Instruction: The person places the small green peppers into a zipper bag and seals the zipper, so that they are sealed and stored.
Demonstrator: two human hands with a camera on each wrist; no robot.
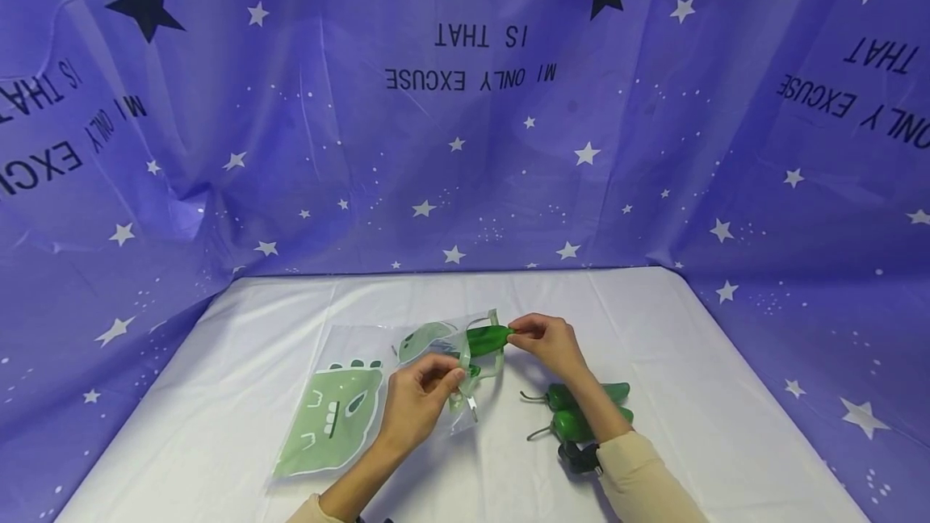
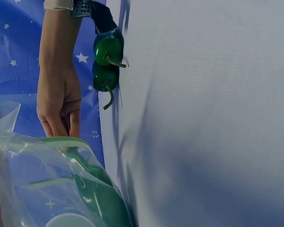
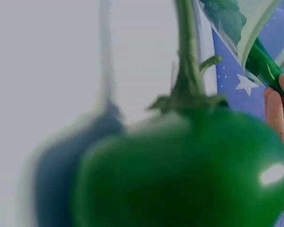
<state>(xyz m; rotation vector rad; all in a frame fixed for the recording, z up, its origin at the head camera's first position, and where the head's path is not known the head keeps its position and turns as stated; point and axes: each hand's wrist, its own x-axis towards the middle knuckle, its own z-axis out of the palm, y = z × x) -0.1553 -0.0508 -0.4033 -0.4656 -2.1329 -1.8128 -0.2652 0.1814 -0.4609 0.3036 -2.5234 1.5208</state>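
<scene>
A clear plastic zip bag (image 1: 356,345) with a green cartoon print lies on the table, its mouth facing right. My left hand (image 1: 417,398) pinches the bag near its opening. My right hand (image 1: 548,341) pinches the tip of a green pepper (image 1: 488,339) between thumb and fingers. Most of that pepper is inside the bag's mouth, as the left wrist view also shows through the plastic (image 2: 38,184). More green is visible in the bag beside it. In the right wrist view the fingertips (image 3: 274,111) grip the pepper's narrow end just outside the pale green rim.
Two more green peppers, one farther back (image 1: 596,395) and one nearer (image 1: 574,426), lie under my right forearm, stems pointing left. A black wrist camera (image 1: 577,457) sits close to them. Purple star-printed cloth (image 1: 494,176) rises behind the white-covered table (image 1: 697,426).
</scene>
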